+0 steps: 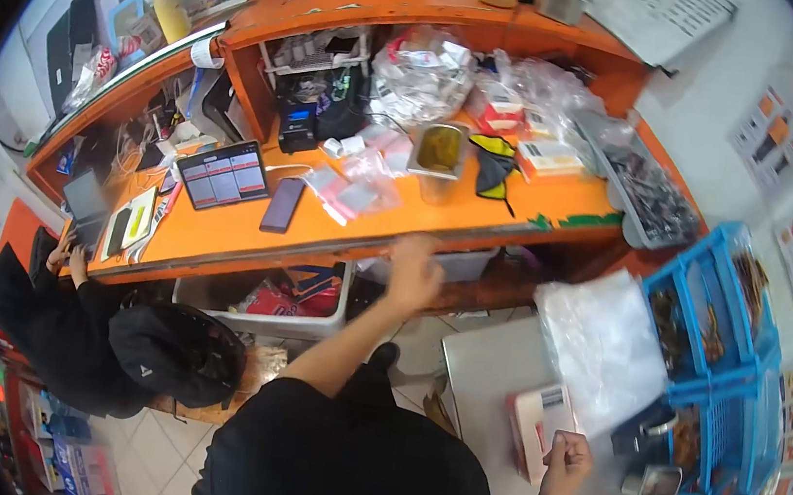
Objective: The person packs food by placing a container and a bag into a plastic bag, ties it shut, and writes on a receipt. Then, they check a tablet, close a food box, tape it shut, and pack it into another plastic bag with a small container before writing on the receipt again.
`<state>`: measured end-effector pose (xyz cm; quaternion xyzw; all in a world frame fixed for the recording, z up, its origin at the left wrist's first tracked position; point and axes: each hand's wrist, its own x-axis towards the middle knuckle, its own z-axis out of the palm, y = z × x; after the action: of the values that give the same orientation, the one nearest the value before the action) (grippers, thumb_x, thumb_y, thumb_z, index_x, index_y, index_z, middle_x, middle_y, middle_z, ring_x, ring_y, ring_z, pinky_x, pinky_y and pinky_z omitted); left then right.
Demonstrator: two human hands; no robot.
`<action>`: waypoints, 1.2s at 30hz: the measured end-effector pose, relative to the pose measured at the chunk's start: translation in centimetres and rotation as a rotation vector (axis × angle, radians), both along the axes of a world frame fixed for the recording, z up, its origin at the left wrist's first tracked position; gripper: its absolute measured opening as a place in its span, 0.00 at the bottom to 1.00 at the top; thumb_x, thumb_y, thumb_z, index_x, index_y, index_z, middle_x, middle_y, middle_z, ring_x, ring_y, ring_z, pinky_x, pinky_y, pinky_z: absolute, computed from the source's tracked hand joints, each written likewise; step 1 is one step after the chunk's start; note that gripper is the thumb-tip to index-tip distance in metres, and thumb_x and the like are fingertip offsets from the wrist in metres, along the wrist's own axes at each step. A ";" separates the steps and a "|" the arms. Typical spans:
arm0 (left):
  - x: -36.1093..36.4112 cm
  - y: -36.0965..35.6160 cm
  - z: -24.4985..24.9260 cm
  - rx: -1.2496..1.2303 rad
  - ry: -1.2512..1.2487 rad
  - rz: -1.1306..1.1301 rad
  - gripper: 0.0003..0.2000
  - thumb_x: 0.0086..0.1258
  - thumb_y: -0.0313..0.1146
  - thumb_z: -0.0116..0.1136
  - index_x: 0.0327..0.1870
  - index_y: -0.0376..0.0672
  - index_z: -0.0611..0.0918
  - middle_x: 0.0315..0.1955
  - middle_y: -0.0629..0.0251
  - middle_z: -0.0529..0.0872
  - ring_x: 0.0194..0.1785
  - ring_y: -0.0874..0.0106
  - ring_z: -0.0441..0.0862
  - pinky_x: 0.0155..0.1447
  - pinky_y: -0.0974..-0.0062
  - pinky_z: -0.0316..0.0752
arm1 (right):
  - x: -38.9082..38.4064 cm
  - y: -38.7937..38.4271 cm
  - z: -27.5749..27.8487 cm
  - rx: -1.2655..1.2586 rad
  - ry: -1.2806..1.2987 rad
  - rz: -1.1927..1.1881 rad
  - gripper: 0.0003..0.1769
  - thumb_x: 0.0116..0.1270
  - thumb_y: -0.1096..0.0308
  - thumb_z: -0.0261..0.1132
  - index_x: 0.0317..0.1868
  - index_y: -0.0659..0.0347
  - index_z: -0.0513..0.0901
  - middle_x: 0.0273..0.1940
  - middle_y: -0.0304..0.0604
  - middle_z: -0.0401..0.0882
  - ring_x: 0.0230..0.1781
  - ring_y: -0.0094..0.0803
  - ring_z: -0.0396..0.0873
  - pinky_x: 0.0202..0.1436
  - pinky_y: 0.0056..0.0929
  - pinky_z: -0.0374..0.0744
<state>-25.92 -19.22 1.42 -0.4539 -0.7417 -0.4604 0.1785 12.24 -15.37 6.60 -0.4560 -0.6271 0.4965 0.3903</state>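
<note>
My left hand (416,274) is stretched forward to the front edge of the orange counter (217,276), its fingers smeared by motion. Beyond it on the counter stands a metal container (440,150) of yellowish-green contents, beside a black and yellow cloth item (495,169). Low on the right, my right hand (565,465) is closed in a pinch next to a red and white box (533,424); I cannot tell what is between its fingers. Behind that box, a stack of clear plastic bags (601,344) lies on the metal table (482,355).
A tablet (224,174) and a phone (283,205) rest on the counter. Blue crates (702,312) are stacked at right, near a grey tray of wrapped items (652,194). A person in black (63,337) sits at left with hands at a laptop. An open bin (263,306) stands below.
</note>
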 end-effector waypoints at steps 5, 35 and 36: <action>-25.0 2.0 -4.5 -0.002 -0.067 0.429 0.14 0.55 0.29 0.59 0.43 0.39 0.76 0.42 0.52 0.76 0.48 0.53 0.71 0.52 0.58 0.66 | -15.8 1.8 -0.5 -0.101 -0.023 0.285 0.07 0.66 0.72 0.61 0.30 0.64 0.78 0.18 0.33 0.73 0.17 0.16 0.69 0.22 0.17 0.66; -4.6 7.1 13.4 -0.129 -0.206 -1.079 0.10 0.65 0.27 0.59 0.45 0.35 0.77 0.34 0.64 0.81 0.35 0.76 0.76 0.41 0.78 0.70 | -25.1 2.6 7.0 0.087 0.040 0.296 0.05 0.66 0.76 0.60 0.38 0.69 0.80 0.30 0.37 0.76 0.32 0.18 0.71 0.36 0.21 0.72; -2.9 7.3 12.4 -0.137 -0.205 -1.108 0.10 0.65 0.27 0.59 0.45 0.35 0.77 0.34 0.64 0.81 0.35 0.76 0.76 0.41 0.78 0.70 | -22.9 2.2 7.1 0.085 0.042 0.266 0.05 0.66 0.76 0.60 0.38 0.69 0.80 0.30 0.37 0.76 0.32 0.18 0.71 0.36 0.21 0.72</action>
<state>-28.84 -11.94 13.83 -0.7388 -0.4345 -0.4779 -0.1922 -10.66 -13.16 13.70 -0.3413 -0.6942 0.5264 0.3528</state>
